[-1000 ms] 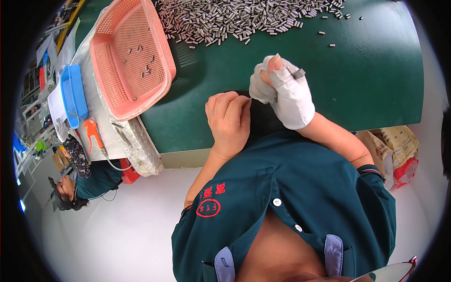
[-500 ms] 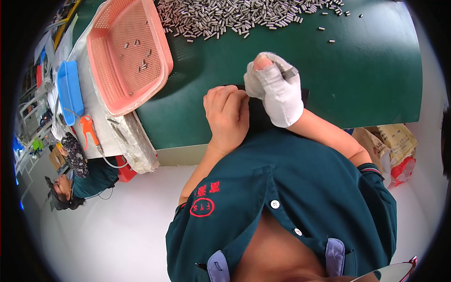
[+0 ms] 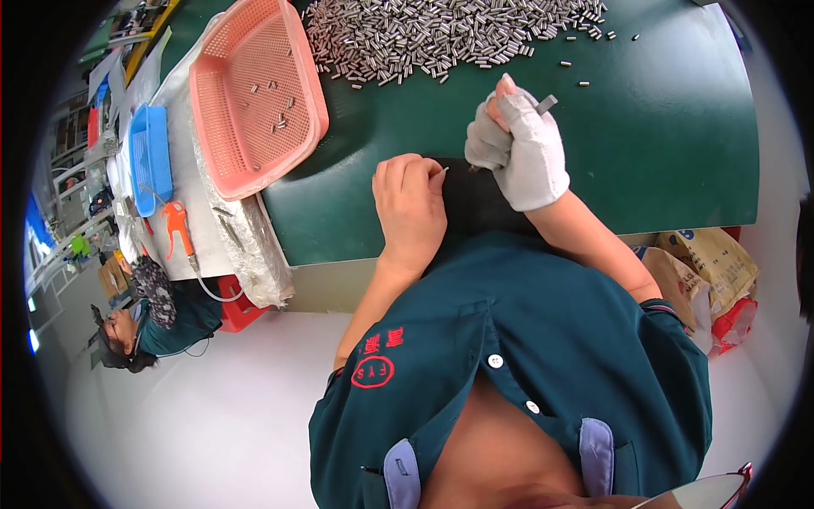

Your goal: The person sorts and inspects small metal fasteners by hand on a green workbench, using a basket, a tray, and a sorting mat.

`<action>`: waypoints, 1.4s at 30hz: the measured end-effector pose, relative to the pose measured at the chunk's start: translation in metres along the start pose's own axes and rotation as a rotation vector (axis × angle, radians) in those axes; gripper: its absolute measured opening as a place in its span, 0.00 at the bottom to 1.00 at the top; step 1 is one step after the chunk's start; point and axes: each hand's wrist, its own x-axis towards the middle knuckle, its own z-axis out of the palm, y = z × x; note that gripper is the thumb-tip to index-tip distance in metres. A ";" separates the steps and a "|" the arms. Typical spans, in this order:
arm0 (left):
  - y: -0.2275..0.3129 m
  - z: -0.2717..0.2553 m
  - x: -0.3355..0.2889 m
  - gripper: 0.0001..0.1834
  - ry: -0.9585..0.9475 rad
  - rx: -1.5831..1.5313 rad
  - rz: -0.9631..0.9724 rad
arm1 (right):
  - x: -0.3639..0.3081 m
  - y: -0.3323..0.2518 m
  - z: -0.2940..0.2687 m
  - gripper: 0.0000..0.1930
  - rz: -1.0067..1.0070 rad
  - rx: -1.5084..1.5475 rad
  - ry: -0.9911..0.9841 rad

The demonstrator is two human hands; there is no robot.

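Right hand (image 3: 519, 144), in a white fingerless cloth glove, closed in a grip around a small grey metal pin (image 3: 547, 104) that sticks out past the bare fingertip, above the green-topped bench (image 3: 678, 144). Left hand (image 3: 411, 204), bare, curled shut beside it, pinching a thin silvery pin (image 3: 438, 176) between thumb and fingers, its tip pointing toward the gloved hand. Both hands close together but not touching, hovering at the near edge of the bench over a dark rectangular pad (image 3: 475, 199); whether either hand rests on the pad, impossible to tell.

Farther up the bench, a broad heap of short silver metal pins (image 3: 441, 38), spread across the far side, with a few strays (image 3: 585, 82) lying apart near the gloved hand. To the left of the heap, a pink plastic mesh basket (image 3: 254, 93), tilted over the bench edge, holding a scattering of the same pins. Beyond it, on a lighter surface wrapped in clear plastic, a blue plastic tray (image 3: 151, 157) and an orange-handled air-blow tool (image 3: 176, 225) with a pale hose trailing down.

Below the hands, a dark teal work shirt (image 3: 509, 356) with a red round emblem. At lower left, another person (image 3: 144, 318) in the same teal, seated well apart. At right, under the bench, crumpled brown paper sacks (image 3: 704, 263).
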 end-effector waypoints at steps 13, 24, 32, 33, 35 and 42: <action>0.004 -0.030 0.010 0.03 0.067 -0.742 -0.188 | -0.023 -0.001 0.009 0.06 0.342 -0.512 -0.139; 0.010 -0.033 0.009 0.04 0.073 -0.667 -0.152 | -0.030 0.006 0.006 0.07 0.107 -0.654 -0.182; 0.011 -0.038 0.013 0.04 0.123 -0.590 -0.135 | -0.033 -0.003 0.014 0.06 0.153 -0.607 -0.162; 0.011 -0.042 0.017 0.04 0.129 -0.587 -0.126 | -0.033 -0.005 0.016 0.06 0.209 -0.583 -0.140; 0.011 -0.049 0.027 0.04 0.071 -0.449 -0.020 | -0.033 -0.004 0.014 0.06 0.169 -0.562 -0.152; -0.037 -0.090 0.065 0.06 0.415 0.247 -0.063 | -0.037 -0.012 0.006 0.07 0.150 -0.609 -0.153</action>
